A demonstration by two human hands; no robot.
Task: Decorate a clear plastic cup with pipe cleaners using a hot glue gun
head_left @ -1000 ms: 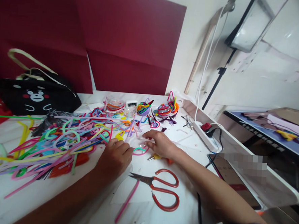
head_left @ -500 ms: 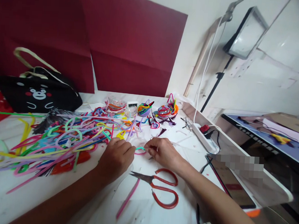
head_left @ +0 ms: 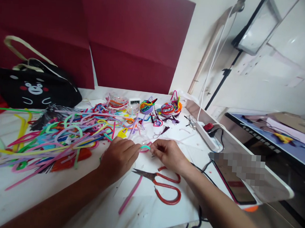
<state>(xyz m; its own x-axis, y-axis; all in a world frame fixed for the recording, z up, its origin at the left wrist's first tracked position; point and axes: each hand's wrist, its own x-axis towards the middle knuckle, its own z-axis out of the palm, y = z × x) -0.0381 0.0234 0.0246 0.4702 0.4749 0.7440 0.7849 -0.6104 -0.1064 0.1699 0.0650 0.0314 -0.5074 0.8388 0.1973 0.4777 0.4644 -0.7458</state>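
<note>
My left hand (head_left: 120,157) is closed, its fingertips pinching one end of a short green pipe cleaner (head_left: 145,147). The other end of that piece meets the pinched fingertips of my right hand (head_left: 168,154). Just behind the fingertips is a clear round plastic piece (head_left: 142,139) with pink along its edge. Nearer to me lie scissors with red handles (head_left: 169,189), their blades pointing left. A pink pipe cleaner (head_left: 130,196) rests by the blades.
A big pile of coloured pipe cleaners (head_left: 63,132) spreads on the left. Wrapped balls (head_left: 147,107) stand at the back. A black bag (head_left: 37,91), a power strip (head_left: 210,137) and a phone (head_left: 234,182) lie around the white table (head_left: 92,206).
The view has shifted slightly. Both hands have come a little closer together, and the green piece now spans between the fingertips of both.
</note>
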